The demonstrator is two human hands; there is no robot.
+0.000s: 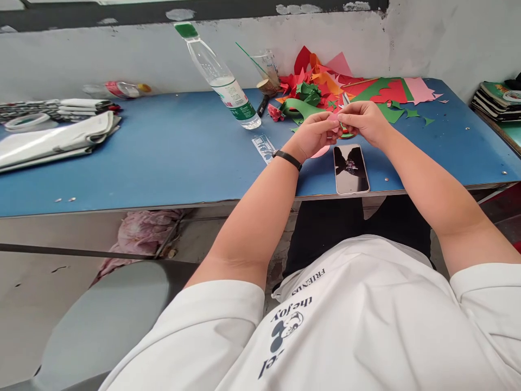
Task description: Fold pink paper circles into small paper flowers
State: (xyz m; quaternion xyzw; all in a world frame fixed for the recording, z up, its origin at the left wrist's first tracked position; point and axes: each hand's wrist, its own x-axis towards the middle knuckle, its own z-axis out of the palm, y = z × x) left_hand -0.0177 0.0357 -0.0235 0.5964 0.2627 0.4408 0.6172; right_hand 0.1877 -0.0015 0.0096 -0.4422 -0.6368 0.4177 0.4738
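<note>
My left hand [317, 133] pinches a small piece of pink paper [335, 120] above the blue table [183, 152]. Close against it, my right hand [362, 119] has its fingers pressed together at the paper's edge; what they hold is too small to tell. Just beyond the fingertips shows a shiny metal tip [345, 99]. A pink paper piece [321, 152] lies partly under my left hand. Below the hands a phone [351, 169] rests near the table's front edge. Behind them are red, orange and green paper scraps [325, 84] and a red paper flower [275, 112].
A water bottle [232, 95] with a green cap and a clear stencil [263, 147] are left of my hands. Behind stands a plastic cup [266, 68]. Folded sheets [61, 138], a tape roll [28, 122] and a lying bottle [118, 89] occupy the left; books [496, 100] are far right.
</note>
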